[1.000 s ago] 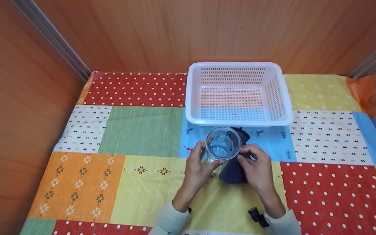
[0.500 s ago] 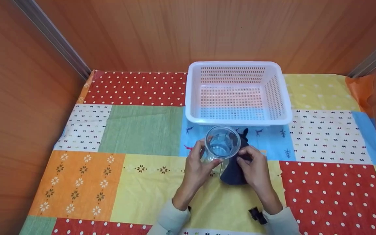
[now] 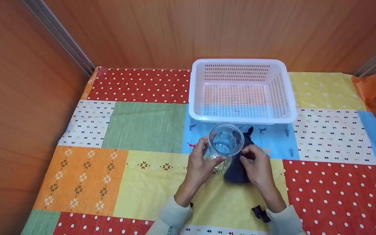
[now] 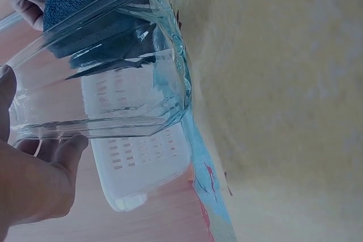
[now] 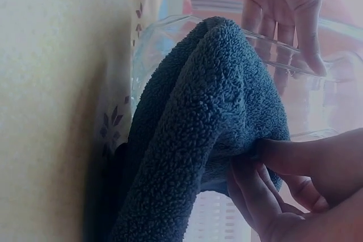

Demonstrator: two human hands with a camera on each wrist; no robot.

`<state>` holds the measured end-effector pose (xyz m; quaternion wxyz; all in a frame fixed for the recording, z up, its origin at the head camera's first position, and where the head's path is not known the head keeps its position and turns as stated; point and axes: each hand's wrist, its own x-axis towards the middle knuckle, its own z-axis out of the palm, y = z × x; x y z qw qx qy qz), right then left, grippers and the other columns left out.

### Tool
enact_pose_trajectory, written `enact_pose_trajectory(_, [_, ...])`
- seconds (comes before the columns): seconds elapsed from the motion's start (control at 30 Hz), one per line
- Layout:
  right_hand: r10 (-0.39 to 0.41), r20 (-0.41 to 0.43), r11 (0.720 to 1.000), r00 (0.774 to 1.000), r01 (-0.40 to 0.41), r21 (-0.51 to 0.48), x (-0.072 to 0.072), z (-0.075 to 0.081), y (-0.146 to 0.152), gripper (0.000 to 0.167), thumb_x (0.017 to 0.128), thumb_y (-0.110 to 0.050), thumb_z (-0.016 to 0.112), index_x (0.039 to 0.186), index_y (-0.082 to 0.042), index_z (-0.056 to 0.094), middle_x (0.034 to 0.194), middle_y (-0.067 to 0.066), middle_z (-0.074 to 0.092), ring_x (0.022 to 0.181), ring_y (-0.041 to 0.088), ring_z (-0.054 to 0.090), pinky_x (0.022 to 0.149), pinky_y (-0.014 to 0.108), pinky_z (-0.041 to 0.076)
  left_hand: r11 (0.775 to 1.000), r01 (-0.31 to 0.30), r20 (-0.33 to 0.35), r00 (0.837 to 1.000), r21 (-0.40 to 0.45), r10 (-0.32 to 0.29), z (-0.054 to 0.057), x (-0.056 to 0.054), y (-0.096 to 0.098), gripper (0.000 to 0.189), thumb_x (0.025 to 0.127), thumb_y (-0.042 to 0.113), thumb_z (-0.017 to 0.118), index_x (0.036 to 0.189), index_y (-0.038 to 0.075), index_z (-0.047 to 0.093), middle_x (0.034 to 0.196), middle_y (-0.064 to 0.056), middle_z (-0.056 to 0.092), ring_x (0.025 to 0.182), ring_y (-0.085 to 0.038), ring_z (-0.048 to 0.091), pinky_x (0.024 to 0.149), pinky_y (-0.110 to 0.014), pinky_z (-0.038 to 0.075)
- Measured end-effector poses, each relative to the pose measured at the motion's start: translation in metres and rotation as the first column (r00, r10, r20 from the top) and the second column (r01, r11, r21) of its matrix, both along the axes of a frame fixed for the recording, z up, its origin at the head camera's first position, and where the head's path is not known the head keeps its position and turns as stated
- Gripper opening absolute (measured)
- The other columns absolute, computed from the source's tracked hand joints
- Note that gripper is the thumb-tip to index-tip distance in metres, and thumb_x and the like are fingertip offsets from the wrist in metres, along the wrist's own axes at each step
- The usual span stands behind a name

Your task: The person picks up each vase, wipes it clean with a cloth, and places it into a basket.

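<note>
A clear glass (image 3: pixel 226 140) with a round rim stands upright in front of the basket. My left hand (image 3: pixel 201 164) grips it from the left, fingers behind and thumb in front. Faceted sides show on the glass (image 4: pixel 108 103) in the left wrist view, its base at or just above the cloth-covered table; I cannot tell which. To its right, my right hand (image 3: pixel 258 166) pinches a dark blue terry towel (image 3: pixel 237 172). In the right wrist view the towel (image 5: pixel 198 100) hangs in a fold from thumb and fingers, beside the glass and hiding part of it.
A white perforated plastic basket (image 3: pixel 242 121) stands just behind the glass, near the back panel (image 3: pixel 162 36). A patchwork tablecloth (image 3: pixel 148 127) covers the table. Wooden panels rise at the left and right too. An orange cloth flap (image 3: pixel 366 89) lies at the back right corner.
The towel's upper end has swung from behind the glass to its right side, where it points up. The right hand has shifted slightly; the left keeps its grip. The whole head view moved a little.
</note>
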<state>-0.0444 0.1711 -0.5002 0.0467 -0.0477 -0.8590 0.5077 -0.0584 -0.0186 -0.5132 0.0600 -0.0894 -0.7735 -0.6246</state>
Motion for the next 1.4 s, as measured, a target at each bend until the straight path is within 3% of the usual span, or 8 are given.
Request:
enact_pose_trajectory(0.27, [-0.027, -0.09, 0.992, 0.996, 0.015, -0.127, 0.005, 0.012, -0.003, 0.013, 0.089, 0.019, 0.07, 0.094, 0.007, 0.07, 0.101, 0.018, 0.068, 0.097, 0.021, 0.071, 0.083, 0.016, 0.057, 1.0, 0.0, -0.016, 1.0, -0.02, 0.0, -0.001, 0.0, 0.001, 0.066, 0.077, 0.001, 0.092, 0.133, -0.001, 0.059, 0.134, -0.017, 0.066, 0.134, -0.031, 0.06, 0.114, -0.043, 0.048])
enact_pose_trajectory(0.47, [-0.045, -0.089, 0.99, 0.995, 0.033, -0.14, 0.004, 0.027, -0.005, 0.013, 0.091, 0.018, 0.069, 0.097, 0.006, 0.072, 0.103, 0.017, 0.068, 0.103, 0.026, 0.069, 0.093, 0.037, 0.06, 1.0, 0.008, -0.021, 1.0, -0.025, -0.009, 0.0, -0.001, 0.001, 0.067, 0.078, 0.003, 0.092, 0.135, 0.001, 0.058, 0.137, -0.017, 0.066, 0.134, -0.031, 0.06, 0.113, -0.045, 0.048])
enact_pose_trajectory(0.6, [-0.017, -0.055, 0.996, 0.998, 0.012, -0.09, 0.001, 0.024, -0.003, 0.015, 0.091, 0.019, 0.067, 0.097, 0.006, 0.07, 0.105, 0.018, 0.068, 0.108, 0.034, 0.069, 0.094, 0.048, 0.057, 0.999, 0.004, -0.025, 1.0, -0.036, -0.005, 0.0, -0.001, 0.002, 0.068, 0.077, 0.002, 0.093, 0.136, 0.002, 0.058, 0.134, -0.016, 0.067, 0.133, -0.031, 0.061, 0.113, -0.043, 0.049])
enact_pose_trajectory(0.87, [0.033, -0.038, 0.998, 0.999, -0.031, 0.051, -0.004, -0.001, 0.003, 0.017, 0.088, 0.019, 0.07, 0.091, 0.003, 0.067, 0.099, 0.016, 0.068, 0.103, 0.034, 0.071, 0.086, 0.044, 0.063, 1.0, 0.002, -0.023, 1.0, -0.018, -0.002, 0.0, -0.001, 0.0, 0.067, 0.077, 0.002, 0.093, 0.135, 0.0, 0.058, 0.133, -0.02, 0.067, 0.133, -0.032, 0.061, 0.114, -0.043, 0.048])
enact_pose_trajectory(1.07, [0.041, -0.02, 0.998, 0.999, -0.04, 0.043, -0.004, -0.008, 0.004, 0.016, 0.088, 0.019, 0.07, 0.094, 0.004, 0.067, 0.1, 0.019, 0.068, 0.105, 0.037, 0.071, 0.087, 0.05, 0.063, 1.0, 0.002, -0.01, 1.0, -0.011, -0.003, 0.0, -0.001, 0.0, 0.067, 0.076, 0.0, 0.093, 0.133, -0.001, 0.058, 0.132, -0.017, 0.067, 0.133, -0.032, 0.06, 0.114, -0.042, 0.047])
enact_pose_trajectory(1.2, [0.018, -0.027, 1.0, 0.999, -0.017, 0.021, -0.002, 0.0, 0.002, 0.016, 0.088, 0.019, 0.07, 0.097, 0.005, 0.067, 0.103, 0.02, 0.071, 0.103, 0.036, 0.073, 0.088, 0.046, 0.063, 1.0, 0.004, -0.015, 1.0, -0.028, -0.004, -0.001, 0.0, 0.0, 0.068, 0.076, 0.001, 0.093, 0.135, 0.0, 0.058, 0.131, -0.015, 0.067, 0.132, -0.031, 0.061, 0.113, -0.041, 0.048])
enact_pose_trajectory(1.4, [0.0, -0.054, 0.998, 0.999, -0.003, -0.061, -0.002, 0.028, -0.003, 0.02, 0.091, 0.016, 0.07, 0.108, 0.007, 0.072, 0.107, 0.021, 0.072, 0.106, 0.036, 0.073, 0.093, 0.046, 0.059, 0.999, 0.002, -0.029, 1.0, -0.044, -0.003, -0.002, -0.001, -0.001, 0.066, 0.077, 0.002, 0.092, 0.133, 0.0, 0.058, 0.134, -0.02, 0.067, 0.132, -0.033, 0.061, 0.112, -0.044, 0.049])
